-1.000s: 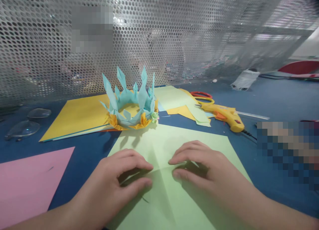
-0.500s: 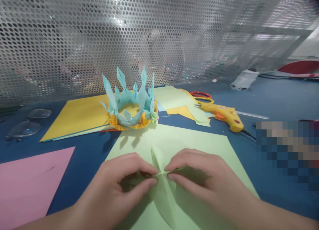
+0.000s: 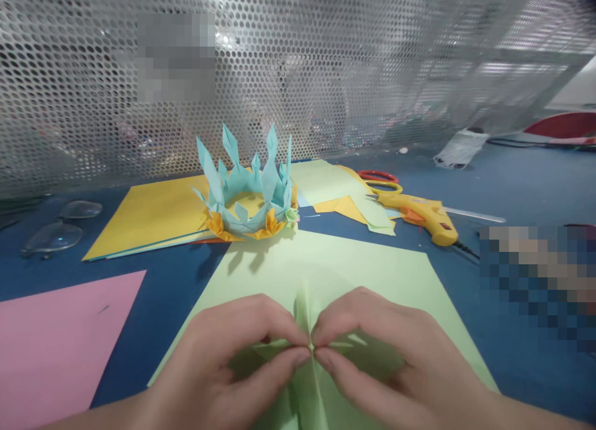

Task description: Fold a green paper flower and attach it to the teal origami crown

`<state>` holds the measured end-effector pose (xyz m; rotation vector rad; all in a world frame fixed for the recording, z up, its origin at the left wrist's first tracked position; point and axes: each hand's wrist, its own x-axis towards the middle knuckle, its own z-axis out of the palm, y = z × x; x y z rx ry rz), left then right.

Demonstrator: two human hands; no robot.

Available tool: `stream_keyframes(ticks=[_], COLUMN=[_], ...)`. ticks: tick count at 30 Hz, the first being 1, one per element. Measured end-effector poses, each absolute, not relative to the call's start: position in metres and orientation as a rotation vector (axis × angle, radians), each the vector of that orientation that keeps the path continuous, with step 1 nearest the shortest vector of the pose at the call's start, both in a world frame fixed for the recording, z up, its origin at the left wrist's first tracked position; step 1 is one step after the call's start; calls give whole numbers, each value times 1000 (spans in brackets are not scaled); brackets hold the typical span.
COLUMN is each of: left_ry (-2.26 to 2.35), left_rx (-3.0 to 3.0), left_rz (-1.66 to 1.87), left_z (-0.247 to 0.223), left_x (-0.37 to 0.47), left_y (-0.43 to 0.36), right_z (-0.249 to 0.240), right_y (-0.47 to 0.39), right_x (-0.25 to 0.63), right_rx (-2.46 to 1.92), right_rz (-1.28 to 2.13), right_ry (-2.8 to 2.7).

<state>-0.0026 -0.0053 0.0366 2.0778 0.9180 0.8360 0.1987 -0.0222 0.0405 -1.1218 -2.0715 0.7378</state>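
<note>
Between my two hands is a small folded piece of light green paper, creased into thin fins that meet at a centre point. My left hand pinches it from the left between thumb and forefinger. From the other side my right hand pinches it the same way, the fingertips of both hands almost touching. Under them lies a large light green sheet. Beyond its far edge stands a light blue paper crown with pointed spikes and orange paper flowers round its base.
Left are a pink sheet, a yellow sheet and eyeglasses. Right are a yellow glue gun, scissors, paper scraps and a white packet. A perforated metal screen stands behind.
My hands have come closer together and slightly lower, squeezing the folded green paper narrower at its centre. The view has shifted slightly; the crown and tools stay put.
</note>
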Motion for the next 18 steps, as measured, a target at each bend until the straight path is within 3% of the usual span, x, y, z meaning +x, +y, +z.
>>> stream_keyframes(ticks=[12, 18], left_ry=[873, 925], left_rx=[2165, 1901], left_rz=[638, 477], left_z=[39, 33], left_x=[-1, -2], left_y=[-9, -9], right_z=[40, 36], right_y=[-28, -25], right_x=[196, 195], right_rx=[-1175, -1190], right_rz=[793, 800], right_ry=[-2090, -2133])
